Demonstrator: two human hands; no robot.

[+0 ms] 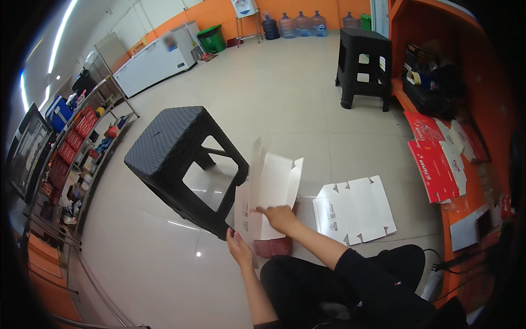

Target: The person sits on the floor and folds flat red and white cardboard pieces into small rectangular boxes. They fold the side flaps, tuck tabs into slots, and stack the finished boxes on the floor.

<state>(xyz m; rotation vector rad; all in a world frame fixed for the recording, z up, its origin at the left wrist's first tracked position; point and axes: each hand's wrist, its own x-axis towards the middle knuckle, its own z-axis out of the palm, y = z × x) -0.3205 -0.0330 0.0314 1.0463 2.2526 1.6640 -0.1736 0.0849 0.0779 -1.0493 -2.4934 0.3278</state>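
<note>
A partly folded cardboard box (275, 186) with whitish inner panels stands in front of my crossed legs, its flaps raised and its upper left part blurred. My right hand (278, 218) reaches over it, fingers closed at the edge of its left panel. Beside the box's lower left side is my left hand (241, 251), fingers stretched upward, apparently resting against the cardboard. Below the box shows a dark red object (273, 248), mostly covered, its kind unclear. Flat white box blanks (356, 211) with slots lie on the floor to the right.
A black plastic stool (170, 142) stands close on the left; another stool (364, 66) is farther back. Red printed box blanks (435, 170) lie on the orange shelf at right. A loaded metal rack (82, 159) lines the left. A chest freezer (153, 63) and water jugs (303, 24) stand behind.
</note>
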